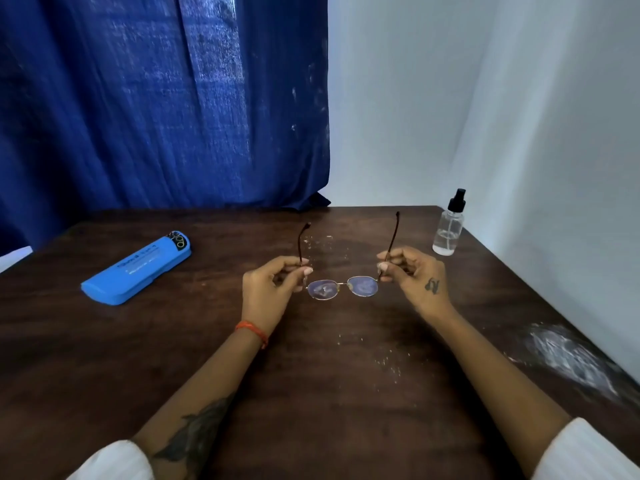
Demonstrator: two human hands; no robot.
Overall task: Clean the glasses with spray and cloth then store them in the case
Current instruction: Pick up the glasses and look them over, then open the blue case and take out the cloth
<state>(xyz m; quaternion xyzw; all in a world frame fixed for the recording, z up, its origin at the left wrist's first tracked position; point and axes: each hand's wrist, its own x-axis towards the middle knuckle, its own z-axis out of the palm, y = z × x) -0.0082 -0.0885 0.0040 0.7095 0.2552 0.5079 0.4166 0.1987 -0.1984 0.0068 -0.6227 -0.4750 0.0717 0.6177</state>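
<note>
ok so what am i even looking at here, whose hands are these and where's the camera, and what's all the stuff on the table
There is no robot here. The one picture comes from a camera worn on a person's head, looking forward and down, so the two bare arms reaching in from the bottom are that person's own.

The left hand and right hand each pinch one arm of an unfolded pair of glasses, held just above a dark wooden table, lenses toward the camera.

On the table, a closed blue glasses case lies to the left and a clear spray bottle with a black top stands upright at the far right. A pale blurred patch at the near right edge may be the cloth; I cannot tell.
</note>
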